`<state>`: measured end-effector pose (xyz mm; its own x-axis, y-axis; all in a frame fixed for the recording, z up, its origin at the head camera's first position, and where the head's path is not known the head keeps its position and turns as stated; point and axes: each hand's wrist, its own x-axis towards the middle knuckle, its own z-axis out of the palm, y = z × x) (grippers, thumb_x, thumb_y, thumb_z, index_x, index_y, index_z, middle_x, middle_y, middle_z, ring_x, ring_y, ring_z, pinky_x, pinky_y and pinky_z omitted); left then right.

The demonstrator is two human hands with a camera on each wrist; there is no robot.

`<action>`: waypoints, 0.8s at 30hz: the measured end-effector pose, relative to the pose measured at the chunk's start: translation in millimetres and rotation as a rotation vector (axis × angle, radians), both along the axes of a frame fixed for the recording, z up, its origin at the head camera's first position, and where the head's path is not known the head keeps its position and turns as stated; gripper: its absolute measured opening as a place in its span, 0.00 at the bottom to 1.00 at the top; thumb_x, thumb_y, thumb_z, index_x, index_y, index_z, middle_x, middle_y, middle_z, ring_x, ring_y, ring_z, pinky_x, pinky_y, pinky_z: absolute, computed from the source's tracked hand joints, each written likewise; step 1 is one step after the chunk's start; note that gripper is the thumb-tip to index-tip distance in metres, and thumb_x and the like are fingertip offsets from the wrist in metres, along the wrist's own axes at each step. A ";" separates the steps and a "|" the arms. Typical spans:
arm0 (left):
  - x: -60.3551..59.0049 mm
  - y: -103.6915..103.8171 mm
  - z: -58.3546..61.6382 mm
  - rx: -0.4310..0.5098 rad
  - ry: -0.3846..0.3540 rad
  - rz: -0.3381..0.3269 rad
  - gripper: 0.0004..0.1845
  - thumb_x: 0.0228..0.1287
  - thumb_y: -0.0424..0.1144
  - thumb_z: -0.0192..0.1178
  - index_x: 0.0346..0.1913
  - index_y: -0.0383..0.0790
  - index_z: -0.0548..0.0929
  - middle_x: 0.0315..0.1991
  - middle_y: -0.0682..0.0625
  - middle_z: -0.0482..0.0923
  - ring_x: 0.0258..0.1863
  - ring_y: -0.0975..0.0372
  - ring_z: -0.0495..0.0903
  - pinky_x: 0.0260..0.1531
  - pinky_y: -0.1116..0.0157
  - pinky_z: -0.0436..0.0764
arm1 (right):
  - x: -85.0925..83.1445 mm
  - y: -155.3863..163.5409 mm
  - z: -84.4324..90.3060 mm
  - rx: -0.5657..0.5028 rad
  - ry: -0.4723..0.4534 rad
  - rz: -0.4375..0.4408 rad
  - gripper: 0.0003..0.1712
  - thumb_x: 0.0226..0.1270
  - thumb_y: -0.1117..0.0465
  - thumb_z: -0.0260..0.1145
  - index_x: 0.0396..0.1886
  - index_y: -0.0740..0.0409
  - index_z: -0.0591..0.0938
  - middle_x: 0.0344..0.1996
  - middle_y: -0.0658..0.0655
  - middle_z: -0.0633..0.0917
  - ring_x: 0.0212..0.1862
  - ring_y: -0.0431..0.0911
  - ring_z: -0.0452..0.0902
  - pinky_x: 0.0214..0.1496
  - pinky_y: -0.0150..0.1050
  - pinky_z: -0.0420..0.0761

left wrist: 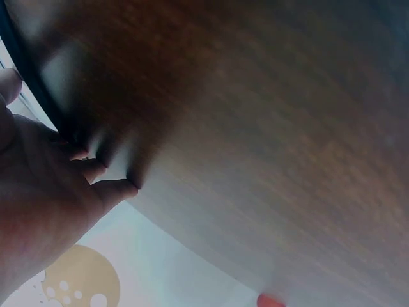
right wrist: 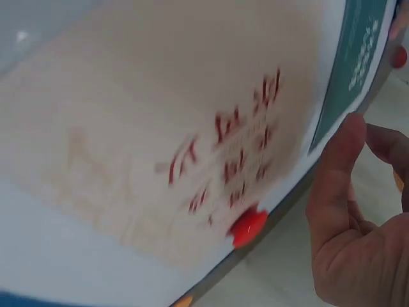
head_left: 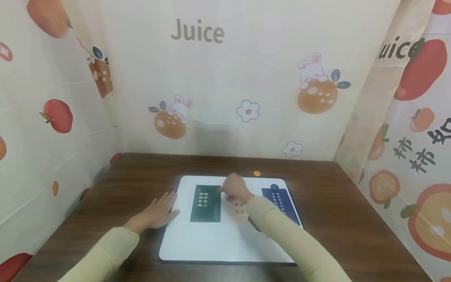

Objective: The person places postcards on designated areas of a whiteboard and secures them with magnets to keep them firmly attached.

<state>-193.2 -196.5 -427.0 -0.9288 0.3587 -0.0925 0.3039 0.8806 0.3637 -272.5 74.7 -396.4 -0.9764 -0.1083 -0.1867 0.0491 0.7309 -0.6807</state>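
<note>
Brown desk [head_left: 338,203] carries a white board [head_left: 211,243]. Left hand [head_left: 156,213] lies flat, fingers straight, touching the board's edge. Right hand [head_left: 237,188] pinches the green card [head_left: 206,203], hiding most of a cream card [right wrist: 160,147]; its sleeve cuts off the blue card [head_left: 282,203].

surface [head_left: 352,203]: dark wood, carries white board [head_left: 211,243]
blue card [head_left: 285,203]: on board, R side
orange dot [head_left: 257,173]: on surface, just behind board
backdrop [head_left: 246,70]: cloth w/ "Juice", bunnies, oranges

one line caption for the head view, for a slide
Right hand touches the green card on a white board; left hand rests flat beside it.
</note>
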 end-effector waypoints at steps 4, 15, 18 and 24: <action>-0.3 -0.1 0.1 -0.005 -0.003 -0.002 0.37 0.72 0.51 0.48 0.72 0.28 0.53 0.73 0.33 0.48 0.71 0.39 0.44 0.64 0.37 0.45 | -9.5 20.6 12.1 -0.106 -0.011 -0.046 0.18 0.59 0.61 0.71 0.44 0.66 0.78 0.33 0.60 0.80 0.29 0.50 0.81 0.29 0.38 0.83; -2.5 -1.9 1.2 -0.006 -0.010 0.004 0.38 0.72 0.52 0.48 0.72 0.28 0.53 0.73 0.33 0.47 0.71 0.39 0.44 0.64 0.37 0.44 | -42.6 71.9 33.2 -0.062 0.137 -0.063 0.17 0.59 0.58 0.70 0.43 0.65 0.81 0.41 0.62 0.81 0.41 0.56 0.80 0.42 0.47 0.82; -2.8 -2.4 0.9 0.003 -0.011 -0.001 0.38 0.71 0.52 0.48 0.72 0.28 0.52 0.73 0.33 0.47 0.71 0.38 0.43 0.64 0.37 0.44 | -50.1 82.9 36.6 -0.043 0.134 -0.073 0.16 0.60 0.58 0.69 0.44 0.64 0.80 0.42 0.62 0.81 0.45 0.56 0.78 0.47 0.49 0.80; -4.3 -3.3 -1.8 0.003 -0.011 -0.010 0.39 0.72 0.54 0.46 0.73 0.28 0.52 0.73 0.34 0.46 0.72 0.39 0.42 0.65 0.37 0.43 | -60.3 101.3 37.3 -0.045 0.108 -0.097 0.15 0.65 0.62 0.63 0.48 0.65 0.78 0.45 0.63 0.80 0.49 0.58 0.75 0.52 0.51 0.77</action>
